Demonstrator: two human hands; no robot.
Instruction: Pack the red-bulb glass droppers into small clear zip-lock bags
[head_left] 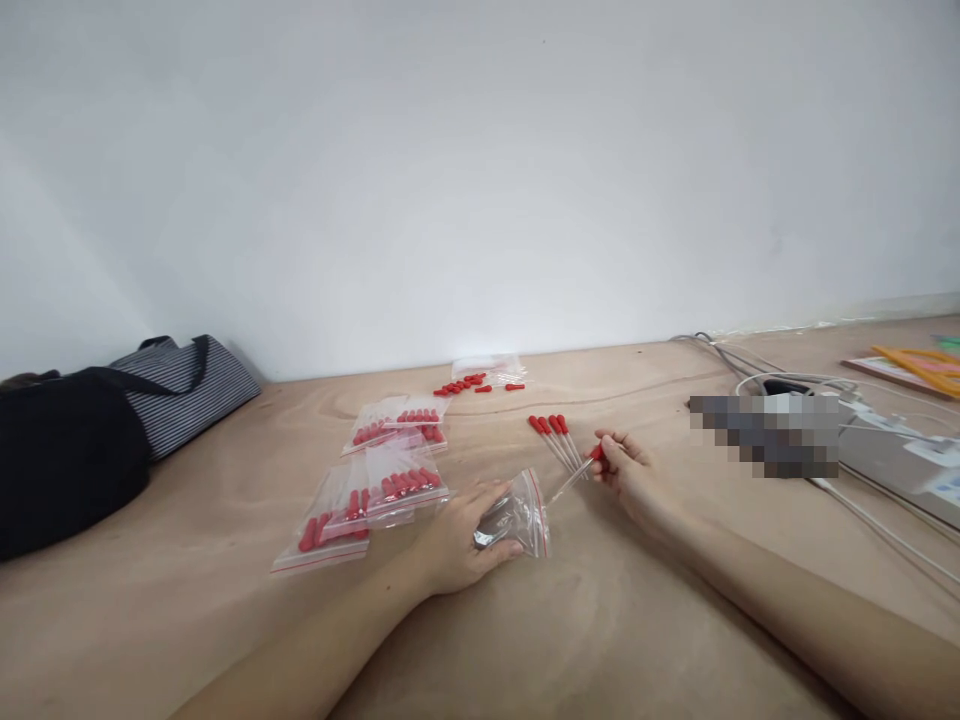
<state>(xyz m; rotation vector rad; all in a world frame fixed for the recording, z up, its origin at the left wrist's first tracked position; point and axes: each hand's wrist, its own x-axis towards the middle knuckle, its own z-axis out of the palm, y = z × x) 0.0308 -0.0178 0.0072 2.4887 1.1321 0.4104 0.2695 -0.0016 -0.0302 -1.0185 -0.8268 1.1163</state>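
Note:
My left hand [457, 540] holds a clear zip-lock bag [529, 515] against the table, thumb and fingers on either side of it. The bag's mouth, with a red stripe, faces right. Between the fingertips of my right hand [628, 474] is a glass dropper [576, 477] by its red rubber bulb. Its thin glass tip points down and left, close to the bag's mouth; I cannot tell whether it is inside. Several more droppers [559, 428] lie side by side just behind, red bulbs toward the wall. Left of my left hand, filled bags [401, 480] of red-bulbed droppers overlap.
Loose red bulbs [469, 383] lie by a clear bag [487, 365] near the wall. A black bag [67, 450] and a striped bag [195, 390] sit at far left. White cables [870, 510] and a partly blurred patch [772, 432] are on the right.

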